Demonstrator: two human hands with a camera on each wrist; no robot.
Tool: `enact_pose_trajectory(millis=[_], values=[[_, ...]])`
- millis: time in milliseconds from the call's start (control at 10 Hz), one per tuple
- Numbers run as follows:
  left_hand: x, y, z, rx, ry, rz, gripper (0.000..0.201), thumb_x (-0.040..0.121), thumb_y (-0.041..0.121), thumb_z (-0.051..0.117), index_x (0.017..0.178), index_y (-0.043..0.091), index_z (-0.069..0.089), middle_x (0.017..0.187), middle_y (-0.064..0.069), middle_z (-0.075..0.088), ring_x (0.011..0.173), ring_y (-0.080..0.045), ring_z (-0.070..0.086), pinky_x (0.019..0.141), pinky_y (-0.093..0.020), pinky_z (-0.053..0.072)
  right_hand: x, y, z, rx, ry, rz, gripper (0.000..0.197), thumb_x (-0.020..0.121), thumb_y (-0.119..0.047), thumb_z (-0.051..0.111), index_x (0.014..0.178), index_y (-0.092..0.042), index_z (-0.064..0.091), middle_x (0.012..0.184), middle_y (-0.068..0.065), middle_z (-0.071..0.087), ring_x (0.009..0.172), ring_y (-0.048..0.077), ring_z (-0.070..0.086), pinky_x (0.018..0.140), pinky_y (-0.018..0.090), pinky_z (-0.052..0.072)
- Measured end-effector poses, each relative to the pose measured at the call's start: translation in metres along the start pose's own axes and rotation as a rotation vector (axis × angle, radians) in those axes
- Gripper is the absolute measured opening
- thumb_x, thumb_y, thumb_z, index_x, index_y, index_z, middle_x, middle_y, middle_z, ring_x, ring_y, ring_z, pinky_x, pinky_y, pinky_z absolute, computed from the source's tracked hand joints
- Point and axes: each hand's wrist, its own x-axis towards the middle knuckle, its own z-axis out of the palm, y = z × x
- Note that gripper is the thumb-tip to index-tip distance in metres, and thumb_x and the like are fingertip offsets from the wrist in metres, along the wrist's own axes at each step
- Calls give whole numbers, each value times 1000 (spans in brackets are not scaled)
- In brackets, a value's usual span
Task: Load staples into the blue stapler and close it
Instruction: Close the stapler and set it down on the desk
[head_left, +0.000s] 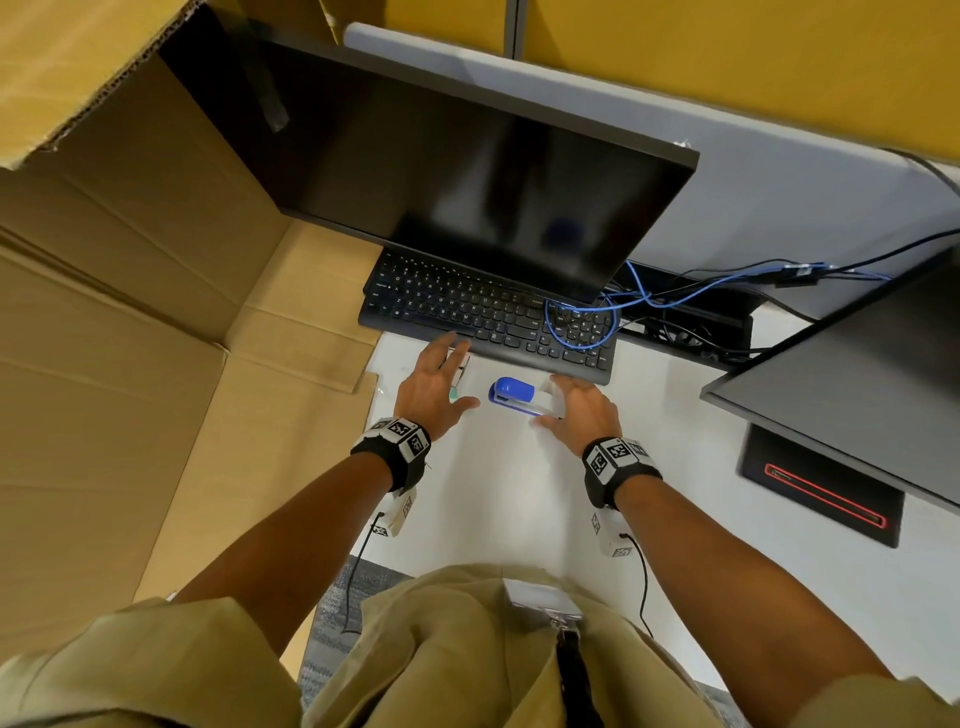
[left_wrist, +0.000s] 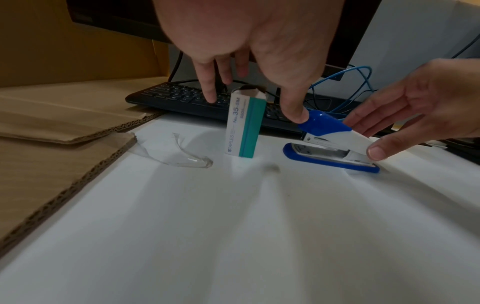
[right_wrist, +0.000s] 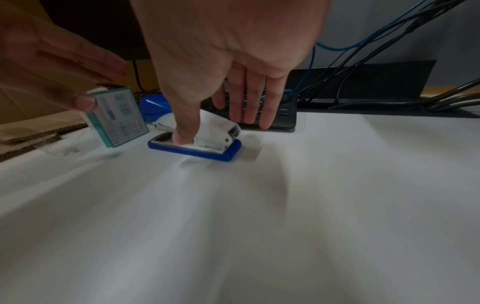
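The blue and white stapler (head_left: 518, 397) lies on the white desk (head_left: 493, 493), its top down over the blue base. To its left a teal and white staples box (left_wrist: 242, 127) stands on end, its top flap torn open. My left hand (head_left: 447, 379) hovers over the box with fingers spread and straight; the thumb (left_wrist: 296, 112) reaches the stapler's blue nose. My right hand (head_left: 553, 402) is at the stapler's rear, its thumb (right_wrist: 183, 136) touching the near side. Its straight fingers (right_wrist: 249, 107) hang behind the stapler.
A black keyboard (head_left: 488, 312) lies just beyond the hands, under a dark monitor (head_left: 467, 171). Blue cables (head_left: 582, 322) loop over its right end. Flattened cardboard (head_left: 156, 338) covers the left. A scrap of clear wrap (left_wrist: 182, 159) lies left of the box. A second monitor (head_left: 857, 374) stands right.
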Motion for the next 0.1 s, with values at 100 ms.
enact_pose_trajectory(millis=[100], values=[[-1, 8, -2, 32, 20, 45, 88, 77, 44, 73, 148, 21, 26, 159, -7, 24, 146, -27, 24, 112, -46, 38, -5, 2, -5, -18, 49, -16, 70, 79, -47, 72, 138, -21, 45, 133, 7, 60, 121, 29, 55, 94, 40, 49]])
